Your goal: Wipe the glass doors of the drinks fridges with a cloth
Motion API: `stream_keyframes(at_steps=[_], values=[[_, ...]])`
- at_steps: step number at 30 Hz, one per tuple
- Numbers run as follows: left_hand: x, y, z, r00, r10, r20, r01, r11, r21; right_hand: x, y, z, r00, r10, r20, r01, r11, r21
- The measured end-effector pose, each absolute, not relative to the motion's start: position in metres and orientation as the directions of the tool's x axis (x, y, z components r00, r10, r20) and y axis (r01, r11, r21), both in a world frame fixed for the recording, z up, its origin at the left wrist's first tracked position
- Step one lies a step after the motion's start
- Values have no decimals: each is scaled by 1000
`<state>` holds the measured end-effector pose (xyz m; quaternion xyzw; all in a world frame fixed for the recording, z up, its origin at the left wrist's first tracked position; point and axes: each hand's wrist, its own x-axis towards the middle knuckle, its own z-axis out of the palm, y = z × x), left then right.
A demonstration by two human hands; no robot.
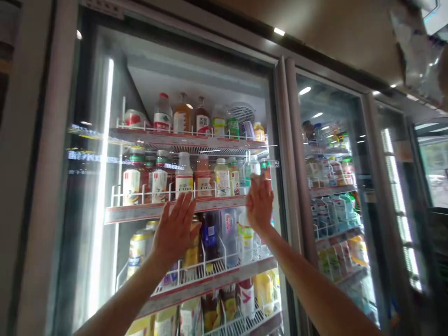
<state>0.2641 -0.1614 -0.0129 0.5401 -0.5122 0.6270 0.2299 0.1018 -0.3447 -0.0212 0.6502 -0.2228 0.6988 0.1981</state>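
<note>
Both my hands are raised flat against the glass door (pixel 105 186) of a drinks fridge. My left hand (pixel 174 229) is open with fingers stretched upward, level with the second shelf's price strip (pixel 147 211). My right hand (pixel 259 201) is open too, fingers together and pointing up, near the door's right frame (pixel 284 177). Neither hand holds anything. Behind the glass stand rows of bottles (pixel 196 179) on white wire shelves.
A second glass-door fridge (pixel 329 196) with more drinks stands to the right, then further doors (pixel 395 200). A crinkled plastic bag (pixel 416 56) hangs at the upper right. Lower shelves hold cans and cartons (pixel 217 298).
</note>
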Motion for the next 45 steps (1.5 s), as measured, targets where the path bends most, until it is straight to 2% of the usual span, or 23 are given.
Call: stream_keyframes(at_steps=[4,5,6,7,10,11,12,14,16,18,19,22,23,24,28,30,32,34,36,39,41,43,45], values=[[286,-135,-30,-349,-287,892,-812,-382,-441,129,-306,-40,316,227,921,-426,-834,351],[293,-126,-33,-340,-284,897,-810,-396,-432,126,-306,-43,348,264,899,-410,-820,399],[300,-117,-35,-323,-277,905,-810,-413,-416,122,-310,-41,331,256,908,-428,-817,386],[307,-107,-37,-307,-271,912,-809,-431,-400,117,-315,-34,266,202,943,-475,-824,310],[324,-83,-38,-284,-250,925,-790,-486,-374,120,-316,-6,-55,-18,998,-579,-814,-47],[328,-77,-38,-278,-249,928,-784,-500,-369,129,-307,-1,-77,-29,997,-581,-811,-68],[331,-72,-38,-277,-254,927,-777,-508,-371,141,-294,-1,-31,9,999,-573,-820,-10],[335,-65,-39,-280,-260,924,-775,-507,-377,167,-263,-13,169,163,972,-509,-830,228],[338,-60,-41,-285,-270,920,-783,-488,-386,183,-241,-28,349,315,882,-405,-798,446],[342,-55,-44,-273,-266,924,-800,-470,-372,184,-238,-32,397,360,844,-378,-774,508],[344,-52,-45,-272,-262,926,-807,-462,-367,180,-242,-29,358,326,875,-416,-783,462],[343,-47,-43,-317,-226,921,-825,-412,-385,173,-254,-9,33,86,996,-571,-816,90],[339,-49,-41,-337,-206,919,-843,-369,-392,176,-253,-4,-32,40,999,-581,-814,14],[333,-53,-37,-348,-184,919,-871,-300,-390,182,-247,-2,-30,34,999,-580,-814,10],[296,-87,-17,-347,-177,921,-936,124,-329,212,-213,-16,170,145,975,-532,-819,214],[280,-105,-11,-315,-195,929,-937,216,-273,212,-206,-26,207,156,966,-503,-829,242],[272,-117,-8,-260,-222,940,-960,169,-225,196,-213,-37,277,219,936,-433,-841,325],[267,-124,-8,-221,-251,942,-975,57,-213,171,-230,-48,354,326,877,-353,-821,448],[263,-131,-7,-188,-234,954,-974,-81,-212,146,-255,-59,366,380,850,-343,-794,502],[249,-152,-1,-190,-194,963,-931,-277,-239,119,-297,-64,225,288,931,-471,-804,363],[236,-174,3,-284,-230,931,-870,-346,-351,110,-322,-58,126,227,966,-531,-807,259],[228,-191,8,-395,-290,872,-796,-366,-482,105,-341,-49,75,218,973,-553,-803,223],[235,-192,12,-437,-327,838,-749,-384,-540,103,-354,-42,51,227,973,-546,-809,217]])
